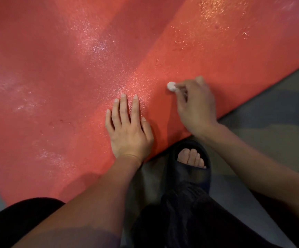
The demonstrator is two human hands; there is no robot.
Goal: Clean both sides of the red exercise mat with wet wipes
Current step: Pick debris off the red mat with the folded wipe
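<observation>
The red exercise mat (pixel 73 68) fills most of the view, lying flat on the floor with wet, glistening patches. My left hand (pixel 129 129) rests flat on the mat near its front edge, fingers spread, holding nothing. To its right my right hand (pixel 195 108) pinches a small balled-up white wet wipe (pixel 171 86) and presses it against the mat surface. Only the tip of the wipe shows beyond the fingers.
The mat's front edge runs diagonally from lower left to upper right over a grey floor (pixel 270 104). My foot in a black open-toe slipper (pixel 189 163) stands just off the mat edge. Dark trouser legs fill the bottom of the view.
</observation>
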